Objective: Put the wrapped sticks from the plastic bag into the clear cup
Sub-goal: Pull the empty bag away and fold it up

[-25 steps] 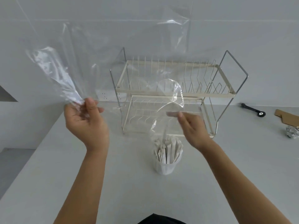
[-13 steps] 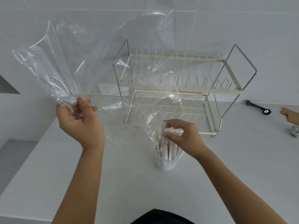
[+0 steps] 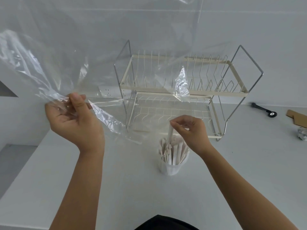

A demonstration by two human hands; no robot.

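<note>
A clear cup (image 3: 171, 168) stands on the white counter, packed with several paper-wrapped sticks (image 3: 176, 151) standing upright. My right hand (image 3: 191, 130) is just above the cup, fingertips pinched on the top of one wrapped stick (image 3: 170, 135) that rises above the others. My left hand (image 3: 74, 120) is raised at the left, gripping a corner of the large clear plastic bag (image 3: 49, 60). The bag billows up and across the view, partly veiling the rack behind; it looks empty.
A cream two-tier wire dish rack (image 3: 182, 92) stands right behind the cup. At the far right lie a black tool (image 3: 264, 110), a cardboard piece (image 3: 297, 118) and a foil ball (image 3: 302, 133). The counter's left edge (image 3: 25, 171) drops off beside my left arm.
My right hand came down from the bag to the cup and pinched one stick, which now stands higher. The bag has spread wider and higher; my left hand keeps its grip.
</note>
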